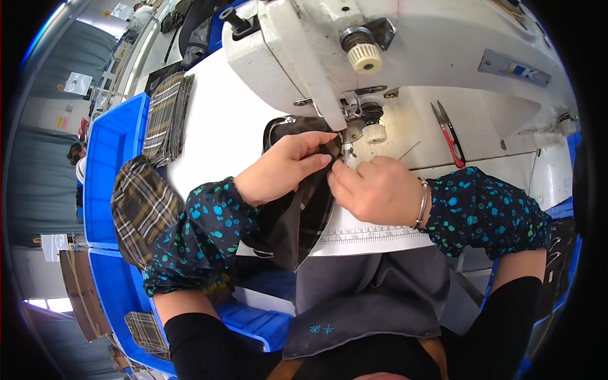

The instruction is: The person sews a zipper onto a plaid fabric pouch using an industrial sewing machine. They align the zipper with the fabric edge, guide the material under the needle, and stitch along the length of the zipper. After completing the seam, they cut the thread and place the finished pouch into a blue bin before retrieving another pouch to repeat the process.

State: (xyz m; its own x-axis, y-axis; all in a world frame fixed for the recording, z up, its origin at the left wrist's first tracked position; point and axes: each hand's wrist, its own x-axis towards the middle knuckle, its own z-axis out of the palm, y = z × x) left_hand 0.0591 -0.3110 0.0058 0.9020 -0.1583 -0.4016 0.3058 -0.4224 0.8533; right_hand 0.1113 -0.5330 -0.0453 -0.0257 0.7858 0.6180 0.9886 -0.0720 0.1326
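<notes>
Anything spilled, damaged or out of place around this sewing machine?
Nothing looks spilled or damaged. Only mildly untidy: at left, plaid fabric lies askew to the neater plaid stack beyond it. The dark piece being handled shows no obvious fault.

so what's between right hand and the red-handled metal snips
A thin grey sliver, too small to identify, lies between right hand and snips in the head view.

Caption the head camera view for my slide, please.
Left hand and right hand hold dark plaid fabric at a white sewing machine, red-handled snips lying to the right.
</notes>
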